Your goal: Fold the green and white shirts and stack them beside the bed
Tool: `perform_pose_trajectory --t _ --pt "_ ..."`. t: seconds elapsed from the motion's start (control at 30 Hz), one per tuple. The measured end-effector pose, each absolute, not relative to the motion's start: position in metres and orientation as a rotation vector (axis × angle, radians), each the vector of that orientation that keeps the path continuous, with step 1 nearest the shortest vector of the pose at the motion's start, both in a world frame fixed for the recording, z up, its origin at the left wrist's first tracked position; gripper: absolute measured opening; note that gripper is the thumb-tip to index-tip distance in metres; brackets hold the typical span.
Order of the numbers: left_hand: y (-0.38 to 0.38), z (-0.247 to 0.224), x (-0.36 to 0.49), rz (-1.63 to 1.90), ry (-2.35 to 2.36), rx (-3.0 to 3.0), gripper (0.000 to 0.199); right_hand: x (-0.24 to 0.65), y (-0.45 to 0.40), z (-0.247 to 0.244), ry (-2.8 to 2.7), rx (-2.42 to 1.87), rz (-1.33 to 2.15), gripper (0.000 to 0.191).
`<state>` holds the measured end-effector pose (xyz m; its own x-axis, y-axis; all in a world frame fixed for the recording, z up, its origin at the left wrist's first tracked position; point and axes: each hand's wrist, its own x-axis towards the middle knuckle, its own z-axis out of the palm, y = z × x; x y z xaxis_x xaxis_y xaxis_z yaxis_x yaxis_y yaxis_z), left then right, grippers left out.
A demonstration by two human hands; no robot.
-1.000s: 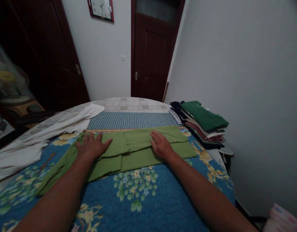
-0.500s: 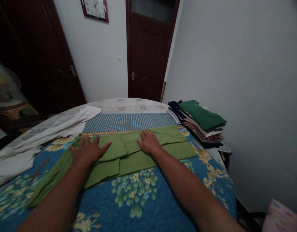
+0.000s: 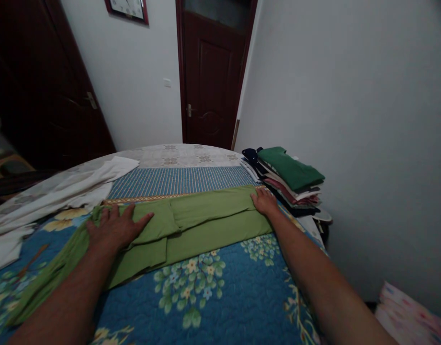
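Observation:
A long green garment [image 3: 209, 206], folded lengthwise into a strip, lies across the blue flowered bedspread [image 3: 238, 292]. Its loose, wrinkled end trails toward me on the left. My left hand [image 3: 116, 227] rests flat on the left part of the cloth, fingers spread and thumb pointing right. At the far right end, my right hand [image 3: 265, 201] lies on the garment's edge with its fingers stretched out. A stepped fold shows in the cloth between the hands.
Beyond the garment's right end stands a stack of folded clothes, a green one [image 3: 292, 167] on top. White clothing [image 3: 87, 187] is spread along the left. A pale patterned cover [image 3: 152, 155] spans the far side, with a wall close on the right.
My right hand has slid right along the garment from its middle to its right end. My left hand stays on the cloth. The view has shifted slightly to the right.

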<state>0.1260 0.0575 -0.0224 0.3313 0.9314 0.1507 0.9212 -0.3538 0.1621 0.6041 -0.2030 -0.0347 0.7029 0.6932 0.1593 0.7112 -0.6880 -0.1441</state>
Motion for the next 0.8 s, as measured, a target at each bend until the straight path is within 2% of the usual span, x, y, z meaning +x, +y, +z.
perform_pose_trajectory --t 0.1,0.2,0.3,0.47,0.63,0.8 --pt "0.051 -0.020 0.125 0.394 1.739 2.587 0.095 0.603 -0.214 -0.035 -1.109 -2.721 -0.246 0.060" --pt "0.042 -0.017 0.124 0.622 1.677 2.732 0.084 0.592 -0.219 -0.031 -1.077 -2.737 -0.312 0.052" --pt "0.040 -0.017 0.123 0.774 1.440 2.888 0.074 0.581 -0.224 -0.024 -1.045 -2.734 -0.412 0.048" --pt "0.035 -0.014 0.127 0.394 1.011 3.015 0.076 0.565 -0.233 -0.017 -0.926 -2.745 -0.348 0.050" --pt "-0.010 -0.017 0.145 0.223 0.951 3.011 0.061 0.568 -0.239 -0.007 -0.779 -2.724 -0.058 0.053" --pt "-0.042 -0.025 0.159 0.140 0.965 3.019 0.061 0.588 -0.245 -0.003 -0.761 -2.666 0.058 0.055"
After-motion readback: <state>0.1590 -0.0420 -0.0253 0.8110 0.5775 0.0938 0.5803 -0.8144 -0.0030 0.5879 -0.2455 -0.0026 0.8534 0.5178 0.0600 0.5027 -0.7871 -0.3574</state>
